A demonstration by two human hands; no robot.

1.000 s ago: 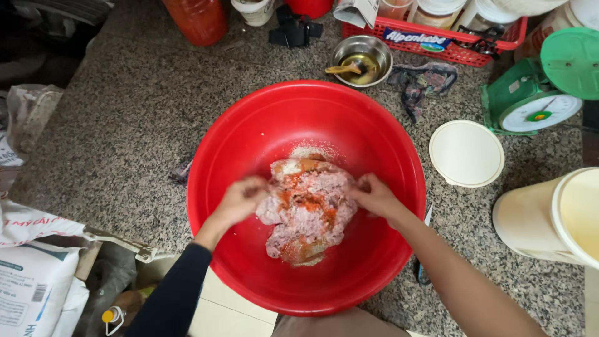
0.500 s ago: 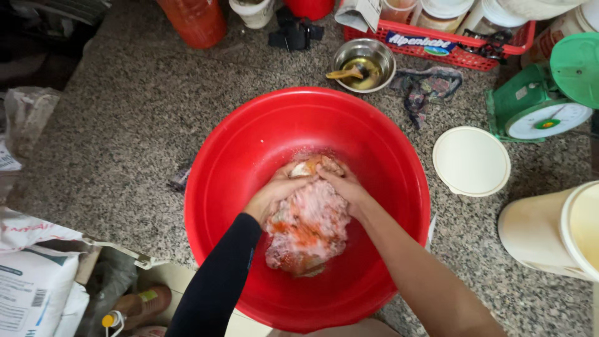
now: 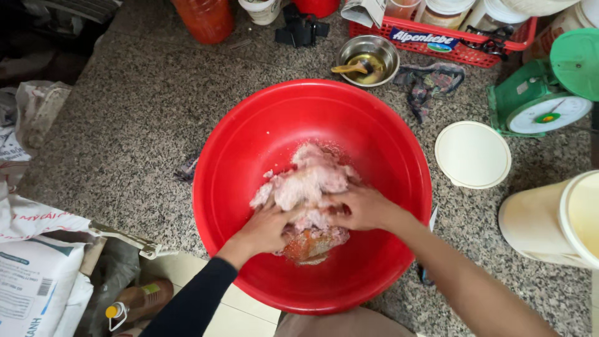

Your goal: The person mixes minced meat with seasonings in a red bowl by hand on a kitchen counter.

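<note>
Since 0.5 s ago, both hands slid nearer, uncovering the meat [image 3: 309,181].

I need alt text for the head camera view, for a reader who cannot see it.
Two bare hands, left hand and right hand, press into a pale pink meat mixture with orange seasoning inside a large red basin on a granite floor. Nearby: a steel bowl, white lid, green scale.

pink meat mound [image 3: 309,187] – in red basin [image 3: 249,125]

Glossy red plastic basin [image 3: 249,143] on speckled granite floor [image 3: 125,125]
</note>
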